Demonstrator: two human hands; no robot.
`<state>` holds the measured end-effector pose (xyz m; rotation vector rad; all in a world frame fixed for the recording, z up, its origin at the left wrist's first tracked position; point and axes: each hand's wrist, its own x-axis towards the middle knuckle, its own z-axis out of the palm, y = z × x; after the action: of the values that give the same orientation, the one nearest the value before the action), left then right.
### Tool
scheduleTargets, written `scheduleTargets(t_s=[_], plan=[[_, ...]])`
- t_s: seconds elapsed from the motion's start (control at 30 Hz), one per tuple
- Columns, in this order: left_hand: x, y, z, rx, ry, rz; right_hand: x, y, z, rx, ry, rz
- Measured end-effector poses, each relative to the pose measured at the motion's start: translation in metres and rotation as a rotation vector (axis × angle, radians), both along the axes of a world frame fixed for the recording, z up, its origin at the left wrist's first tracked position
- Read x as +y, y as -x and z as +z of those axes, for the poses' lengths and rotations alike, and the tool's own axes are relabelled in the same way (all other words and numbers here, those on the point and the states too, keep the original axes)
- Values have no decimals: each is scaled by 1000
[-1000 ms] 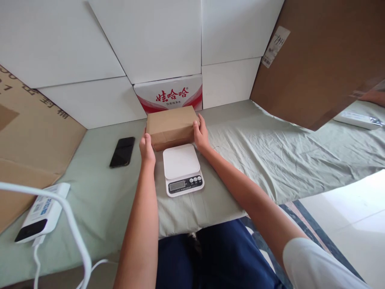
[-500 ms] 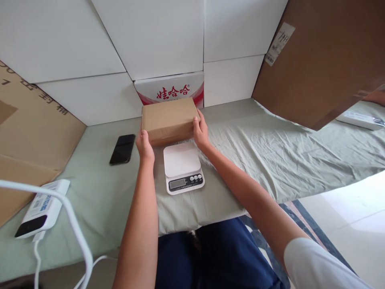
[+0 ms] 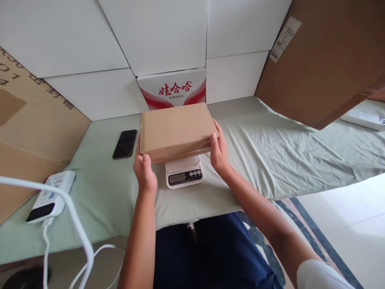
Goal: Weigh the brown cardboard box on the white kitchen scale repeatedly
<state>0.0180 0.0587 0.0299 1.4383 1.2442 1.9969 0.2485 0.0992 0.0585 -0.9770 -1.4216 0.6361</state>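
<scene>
A closed brown cardboard box [image 3: 176, 128] hangs over the white kitchen scale [image 3: 184, 173], covering most of its platform. My left hand [image 3: 143, 170] grips the box at its near left corner. My right hand [image 3: 219, 150] clasps the right end. Whether the box rests on the platform or hovers just above it, I cannot tell. The scale's display and buttons show below the box's front edge.
A black phone [image 3: 125, 143] lies left of the box on the green cloth [image 3: 270, 160]. A white power bank [image 3: 49, 196] with white cable [image 3: 75, 228] sits near left. White boxes and a red-printed carton [image 3: 173, 90] stand behind; brown cardboard [image 3: 315, 60] leans at right.
Both hands lifted the box from the cloth behind the scale and brought it toward me, over the scale's platform.
</scene>
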Motion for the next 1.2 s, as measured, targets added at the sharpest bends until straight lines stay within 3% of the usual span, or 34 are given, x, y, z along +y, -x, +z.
scheduleTargets(t_s=[0.13,0.43,0.67,1.2], plan=[[-20,-3,-7,-18,26,37,-11,4,-3,-3,36,-3],[5,4,-6,-10,17,-10,-10,11,-10,33,78,10],[-2,6,-11,20,68,43,-8,11,-12,20,71,42],[-1,8,-10,5,39,-13,-7,10,-18,-12,46,49]])
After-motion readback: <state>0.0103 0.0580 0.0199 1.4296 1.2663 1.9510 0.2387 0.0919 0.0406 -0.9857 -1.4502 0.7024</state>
